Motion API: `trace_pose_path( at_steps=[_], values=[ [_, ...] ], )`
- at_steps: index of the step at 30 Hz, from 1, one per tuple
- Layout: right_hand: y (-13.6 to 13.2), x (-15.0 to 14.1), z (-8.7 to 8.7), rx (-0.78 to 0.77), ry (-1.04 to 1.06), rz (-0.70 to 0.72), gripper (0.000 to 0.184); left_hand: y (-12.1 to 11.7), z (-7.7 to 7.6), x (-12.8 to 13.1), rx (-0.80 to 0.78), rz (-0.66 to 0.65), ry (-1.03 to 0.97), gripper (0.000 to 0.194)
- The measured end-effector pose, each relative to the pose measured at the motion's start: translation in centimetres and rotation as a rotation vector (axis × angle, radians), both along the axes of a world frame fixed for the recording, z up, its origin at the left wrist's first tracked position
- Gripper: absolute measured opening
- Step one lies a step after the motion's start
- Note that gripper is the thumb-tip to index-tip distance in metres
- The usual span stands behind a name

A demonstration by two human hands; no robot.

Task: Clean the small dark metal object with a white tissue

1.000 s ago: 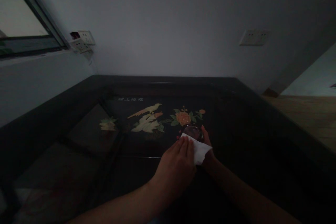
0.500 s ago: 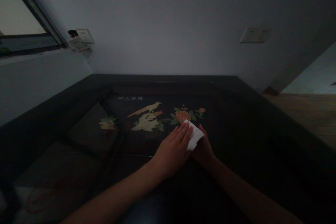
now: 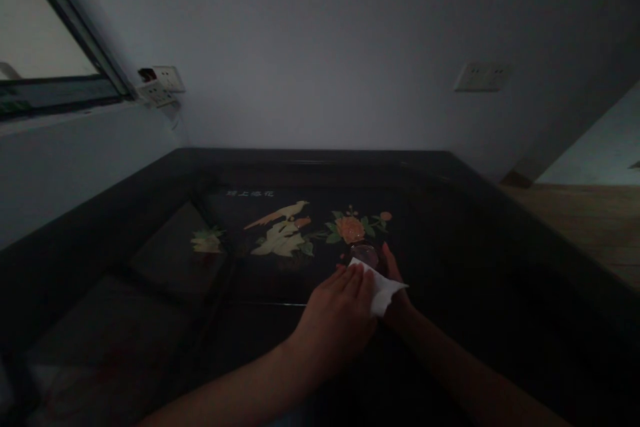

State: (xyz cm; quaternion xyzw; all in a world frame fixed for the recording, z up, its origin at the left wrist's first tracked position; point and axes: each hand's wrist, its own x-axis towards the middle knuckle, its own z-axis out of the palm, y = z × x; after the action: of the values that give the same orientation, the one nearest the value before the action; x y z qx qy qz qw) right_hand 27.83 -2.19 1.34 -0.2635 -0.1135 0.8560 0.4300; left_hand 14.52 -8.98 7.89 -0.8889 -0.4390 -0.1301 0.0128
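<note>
My left hand (image 3: pixel 343 307) presses a white tissue (image 3: pixel 383 290) with its fingers, at the near side of a dark round object with a glassy top (image 3: pixel 366 255). Most of that object is covered by the tissue and my hands, so its kind is unclear. Around its right side curls my right hand (image 3: pixel 396 290), thumb or finger pointing up along the edge. Both hands are close together over a glossy black tabletop (image 3: pixel 260 337), just in front of an inlaid orange flower (image 3: pixel 350 229).
A pale bird and rock inlay (image 3: pixel 280 237) decorates the tabletop's middle. White wall sockets (image 3: pixel 484 77) sit on the back wall, and a power strip or plug (image 3: pixel 156 93) is by the window (image 3: pixel 55 20). Wooden floor (image 3: pixel 585 220) shows at right.
My left hand and the tissue have moved toward me, uncovering the round object's glassy top. The view has also tilted slightly upward.
</note>
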Motion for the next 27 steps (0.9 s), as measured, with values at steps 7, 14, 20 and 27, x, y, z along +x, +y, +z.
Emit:
trace_pose_path(
  at_steps=[7,14,20,27],
  values=[
    [0.4,0.1,-1.0,0.002,0.059,0.015,0.042,0.9,-0.7,0.0,-0.040,-0.131,-0.035,0.065],
    [-0.2,-1.0,-0.5,0.050,0.006,-0.147,0.035,2.2,-0.8,-1.0,-0.020,0.006,-0.009,0.065],
    [-0.2,-0.4,-0.1,0.074,-0.019,-0.081,0.038,2.2,-0.7,-1.1,-0.001,0.098,0.056,0.057],
    [-0.4,-0.3,0.5,0.017,-0.032,-0.077,0.040,0.5,-0.1,0.1,0.023,0.149,0.108,0.052]
  ],
)
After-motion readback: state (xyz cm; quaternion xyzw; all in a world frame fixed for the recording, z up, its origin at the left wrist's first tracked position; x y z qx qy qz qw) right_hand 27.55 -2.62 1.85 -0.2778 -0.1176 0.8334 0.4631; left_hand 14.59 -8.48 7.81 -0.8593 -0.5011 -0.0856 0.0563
